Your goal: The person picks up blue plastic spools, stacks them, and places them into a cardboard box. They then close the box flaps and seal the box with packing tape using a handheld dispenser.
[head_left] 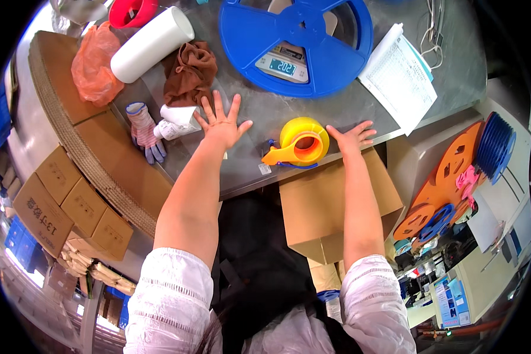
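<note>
My left hand point(223, 125) is spread open over the grey metal table, its fingertips close to a crumpled brown cloth point(190, 71). Beside its thumb side lies bare tabletop; on its other side are a small white bottle point(170, 130) and a white paper piece point(182, 113). My right hand point(351, 139) also has its fingers apart, near the table's front edge, holding nothing. Just left of it stands a yellow tape dispenser point(295, 154) with a roll of tape. Beyond both hands, a large blue reel point(251, 53) rests on a scale point(295, 72) with a lit display.
A white roll point(153, 44), an orange plastic bag point(94, 68) and striped gloves point(144, 131) lie at left beside stacked cardboard point(115, 150). Papers point(398, 79) lie at right. An open-topped cardboard box point(312, 206) stands below the table edge. Orange reels point(454, 159) lean farther right.
</note>
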A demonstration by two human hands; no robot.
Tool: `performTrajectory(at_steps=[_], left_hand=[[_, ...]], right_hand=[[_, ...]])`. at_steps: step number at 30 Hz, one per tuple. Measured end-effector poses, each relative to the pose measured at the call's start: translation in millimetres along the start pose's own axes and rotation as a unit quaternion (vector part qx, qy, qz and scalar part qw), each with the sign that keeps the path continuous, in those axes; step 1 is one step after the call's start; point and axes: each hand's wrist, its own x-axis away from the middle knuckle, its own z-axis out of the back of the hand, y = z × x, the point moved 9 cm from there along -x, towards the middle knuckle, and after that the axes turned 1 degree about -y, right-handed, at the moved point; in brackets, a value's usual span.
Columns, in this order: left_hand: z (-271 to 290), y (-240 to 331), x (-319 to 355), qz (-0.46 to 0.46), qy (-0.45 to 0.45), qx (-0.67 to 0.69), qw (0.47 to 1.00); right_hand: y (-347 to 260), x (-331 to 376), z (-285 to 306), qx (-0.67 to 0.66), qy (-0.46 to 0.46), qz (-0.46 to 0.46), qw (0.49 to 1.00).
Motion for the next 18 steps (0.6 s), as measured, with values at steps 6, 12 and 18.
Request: performTrajectory(at_steps=[6,12,18], left_hand=[[10.6,4.1,7.4,-0.002,-0.048,-0.02,0.999],[11.1,3.8,7.6,-0.001,-0.052,-0.022,0.998],[9.5,3.1,6.7,-0.004,-0.049,-0.026,0.998]], right_hand=[[0.0,-0.5,-5.8,0.009,-0.058,-0.041,0.997],[-0.1,1.7,-6.9,0.013,-0.069,-0.042,0.997],[0.3,1.7,-8.2,0.022,-0.069,-0.044,0.996]])
